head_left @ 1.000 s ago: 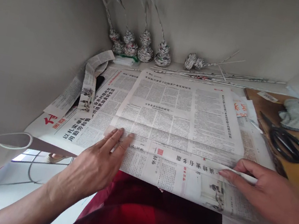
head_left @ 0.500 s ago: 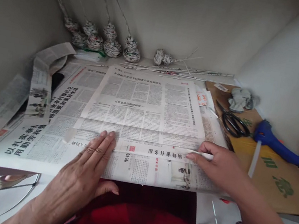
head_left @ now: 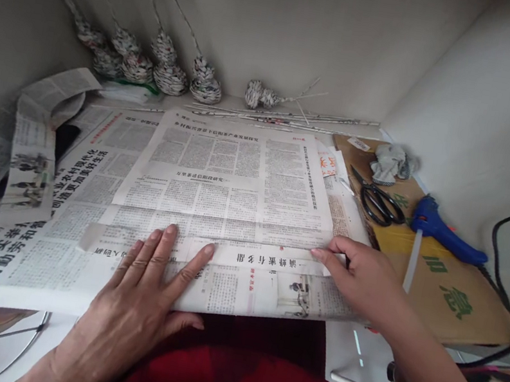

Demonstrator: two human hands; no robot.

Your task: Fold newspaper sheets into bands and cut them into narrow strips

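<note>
Fingers of the left hand (head_left: pixel 133 301) have spread wider than half a second ago, the index now well apart from the others. That hand lies open and flat, fingertips on the one paper strip (head_left: pixel 225 254), covering part of it. The right hand (head_left: pixel 361 284) pinches the strip's right end between thumb and forefinger; its other fingers are curled and partly hidden, as is the very end of the strip. The strip lies across the newspaper (head_left: pixel 176 194) near its front edge.

Five woven gourds (head_left: pixel 207 85) sit behind, four in a row and one on its side; some stems blur toward the top. Overlapping rods (head_left: pixel 344 124) are hard to count. At right, one pair of scissors (head_left: pixel 386 206), one glue gun (head_left: pixel 447 236) and one crumpled cloth (head_left: pixel 390 164) rest on cardboard (head_left: pixel 478 319). Curled paper (head_left: pixel 33 141) half hides something dark at left.
</note>
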